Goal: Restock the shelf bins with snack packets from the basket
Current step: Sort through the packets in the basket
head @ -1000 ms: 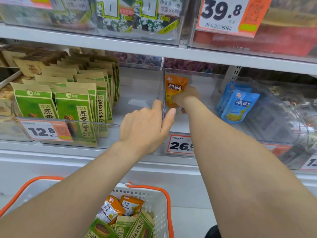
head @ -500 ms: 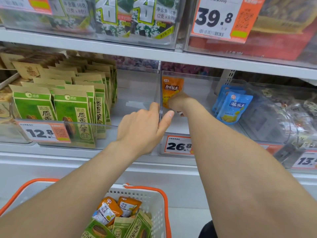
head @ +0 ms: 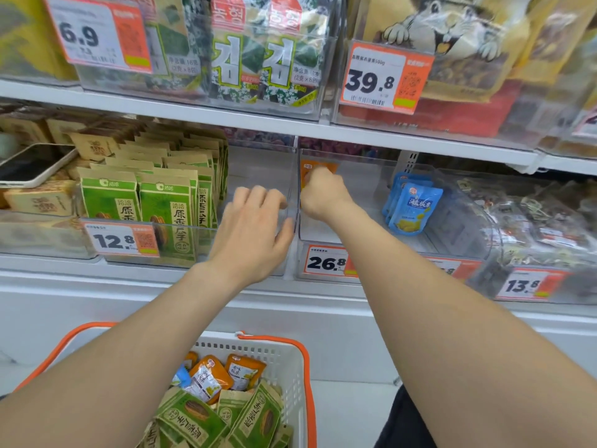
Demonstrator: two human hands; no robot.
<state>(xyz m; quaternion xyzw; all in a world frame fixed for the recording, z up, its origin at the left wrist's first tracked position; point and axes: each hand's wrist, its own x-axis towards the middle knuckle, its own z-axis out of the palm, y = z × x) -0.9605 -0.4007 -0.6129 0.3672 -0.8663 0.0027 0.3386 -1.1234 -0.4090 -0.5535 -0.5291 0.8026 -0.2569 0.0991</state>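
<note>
With my right hand (head: pixel 323 197) curled, fingers pinching the orange packet (head: pixel 310 167) upright at the back of the clear bin (head: pixel 371 195), and my left hand (head: pixel 255 227) gripping its side wall (head: pixel 295 176), I judge the packet light, soft and slick, best held by its stiffer top seam.

At upper left, a price tag (head: pixel 97 33) reads "6.9". Beside it, the seaweed packs (head: pixel 255 66) carry a large "김" and "(2克×8包)". The upper-right tag (head: pixel 384 77) reads "39.8" and "500g". Lower down, the green packets (head: pixel 164 215) show "洽洽" and "原香瓜子", with a bin tag (head: pixel 121 239) below reading "12.8". The middle tag (head: pixel 326 261) reads "26.8". The blue packet (head: pixel 415 206) says "海盐板栗". The lower-right tag (head: pixel 529 286) starts "13."; its last digit is blurred.
</note>
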